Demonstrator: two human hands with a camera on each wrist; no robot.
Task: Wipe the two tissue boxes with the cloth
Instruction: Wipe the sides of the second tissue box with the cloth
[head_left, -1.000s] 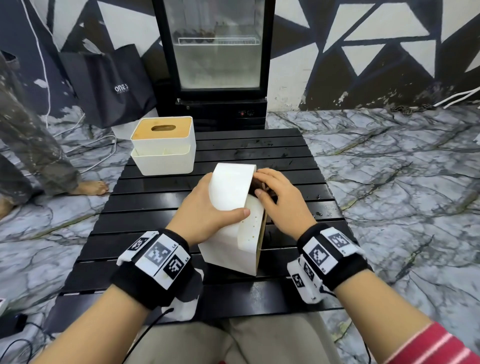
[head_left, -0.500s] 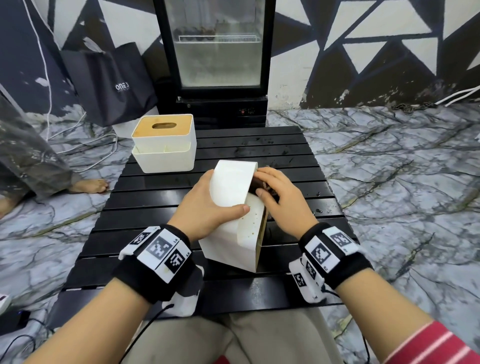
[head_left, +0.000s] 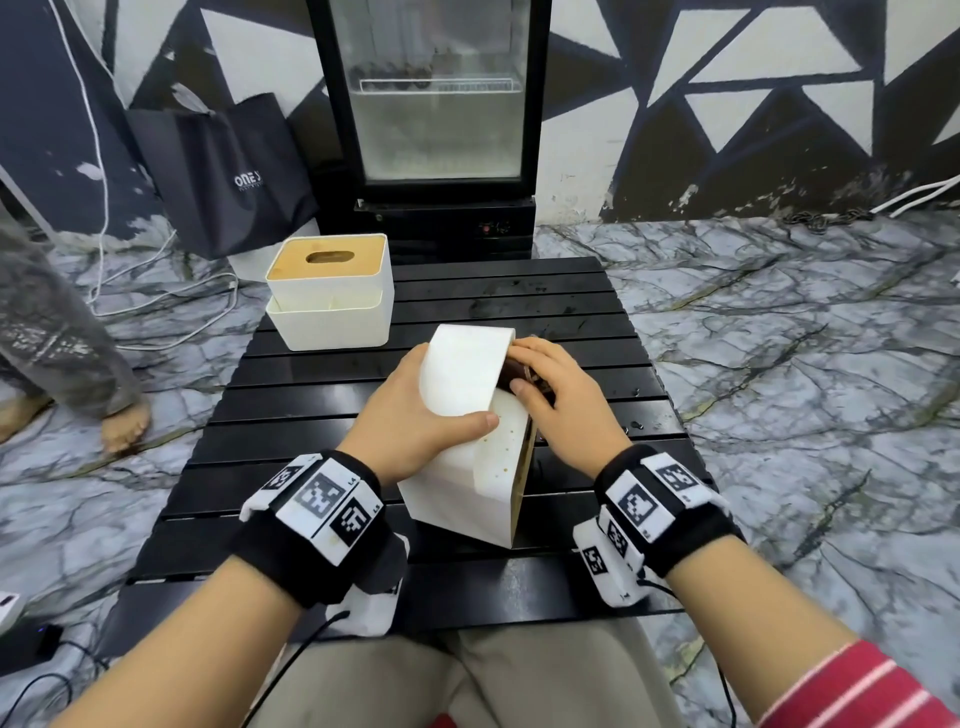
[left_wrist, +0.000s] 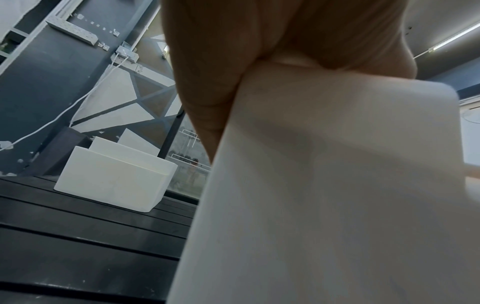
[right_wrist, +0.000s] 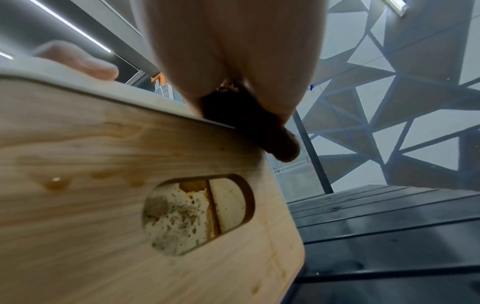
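A white tissue box (head_left: 457, 483) is tipped on its side in the middle of the black slatted table (head_left: 571, 312), wooden lid (right_wrist: 103, 164) facing right. My left hand (head_left: 410, 410) grips it from the left, thumb laid across its upper face. My right hand (head_left: 561, 400) holds a dark brown cloth (head_left: 514, 371) against the box's top edge by the lid; the cloth (right_wrist: 259, 135) pokes out under the fingers. Drops sit on the lid. The second tissue box (head_left: 332, 306) stands upright at the back left of the table, also in the left wrist view (left_wrist: 114, 174).
A glass-door fridge (head_left: 436, 130) stands behind the table, with a dark bag (head_left: 228, 176) to its left. Another person's leg and bare foot (head_left: 122, 426) are on the marble floor at the left. Cables lie on the floor there.
My hands and the tipped box stay almost where they were; the right fingers shift slightly on the cloth. The other person's foot at the left has stepped nearer.
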